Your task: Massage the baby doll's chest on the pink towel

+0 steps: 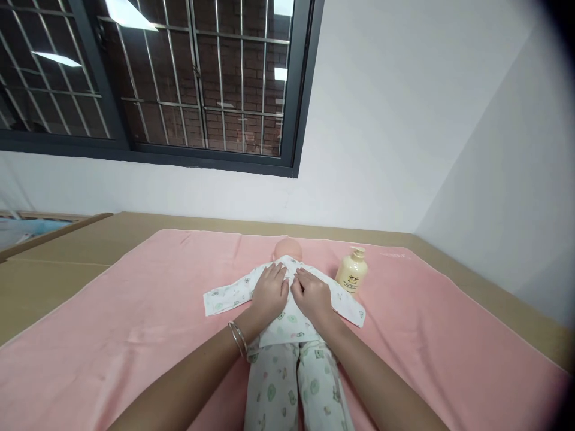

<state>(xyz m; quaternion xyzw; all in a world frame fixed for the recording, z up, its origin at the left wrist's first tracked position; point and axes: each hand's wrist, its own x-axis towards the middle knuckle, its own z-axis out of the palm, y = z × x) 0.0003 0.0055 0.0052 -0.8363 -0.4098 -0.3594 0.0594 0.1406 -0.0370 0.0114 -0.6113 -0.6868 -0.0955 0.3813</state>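
Now, on the sheet [148,293], the doll [288,247] is lying, and on its shirt [287,326] you are resting a flat, unclenched left hand [269,292] and curling your right hand [313,294], whether pinching it I cannot tell, while a rightward sweep could be toppling the bottle [352,273].

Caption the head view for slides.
Left hand and right hand on a clothed doll, pump bottle alongside, pink cloth beneath.
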